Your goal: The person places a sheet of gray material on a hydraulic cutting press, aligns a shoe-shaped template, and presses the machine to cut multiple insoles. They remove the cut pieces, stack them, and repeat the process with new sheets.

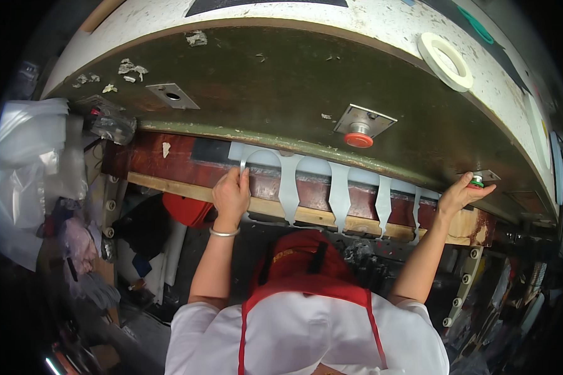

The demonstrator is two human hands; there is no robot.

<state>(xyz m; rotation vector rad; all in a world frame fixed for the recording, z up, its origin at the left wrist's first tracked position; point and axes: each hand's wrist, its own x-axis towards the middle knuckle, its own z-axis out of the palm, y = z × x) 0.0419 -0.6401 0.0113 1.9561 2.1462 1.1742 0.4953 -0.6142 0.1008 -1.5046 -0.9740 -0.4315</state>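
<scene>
Head view: a dark green machine panel [263, 75] spans the far side, above the bench [269, 186]. A red push button [358, 137] projects from the panel right of centre; a metal plate [184, 101] with a round hole is set into it at left. Paper scraps [197, 39] cling to the panel's left part. A white tape roll [460, 78] lies on the machine's pale top at far right. Clear plastic sheets [37, 125] hang at far left. A light wooden strip [319, 215] runs along the bench's near edge. The panel's lower edge covers the far end of the cut sheet [339, 194].

The cut sheet is thin and pale grey, with large arched openings separated by narrow, shaped strips. It lies on the bench below the panel; its strips cross the wooden strip toward the person's red apron [306, 265]. Reddish-brown bench surface shows through the openings.

The left hand [231, 197] is closed on the leftmost strip of the sheet. The right hand [458, 197] is at a green button [476, 182] on the right, thumb and fingers around it; whether they clamp it cannot be determined. The hands are well apart.
</scene>
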